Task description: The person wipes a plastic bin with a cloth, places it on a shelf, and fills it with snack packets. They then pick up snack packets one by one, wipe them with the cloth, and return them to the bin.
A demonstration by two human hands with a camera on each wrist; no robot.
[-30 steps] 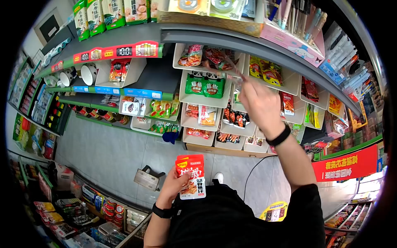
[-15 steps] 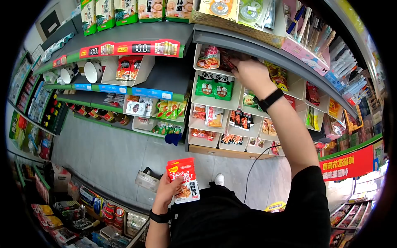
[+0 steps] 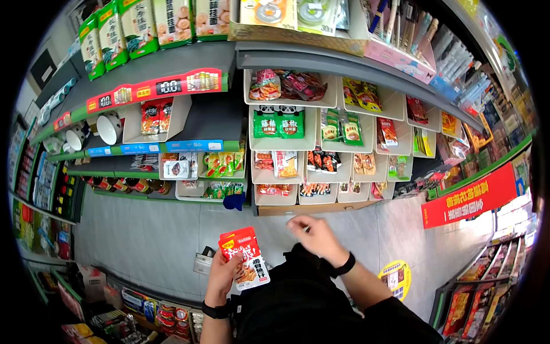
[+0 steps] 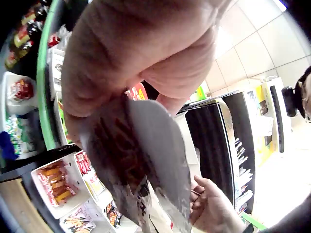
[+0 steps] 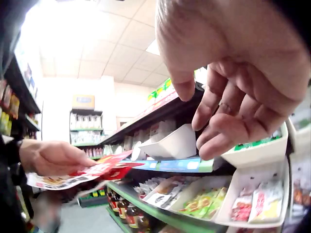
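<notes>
My left hand point(image 3: 222, 275) grips several flat red-and-white snack packets point(image 3: 246, 258), fanned slightly, with the thumb over the front. In the left wrist view the silvery back of a packet point(image 4: 160, 145) hangs below the fingers. To the right of the packets, apart from them, my right hand point(image 3: 321, 238) holds nothing. Its fingers are loosely bent in the right wrist view, with a gap between thumb and fingers. Dark red packets point(image 3: 303, 86) lie in the top left bin of the shelf, beside a pink-and-red packet point(image 3: 265, 85).
White bins of snacks, including green panda packets point(image 3: 279, 122), fill the shelf ahead. Noodle packs point(image 3: 137, 26) stand on the upper left shelf. A red sign point(image 3: 470, 195) juts out at the right. A yellow round sticker point(image 3: 395, 280) is on the floor.
My right hand has come out of the top bins and down beside the left hand, empty. The left hand still holds its packets. The head view has shifted.
</notes>
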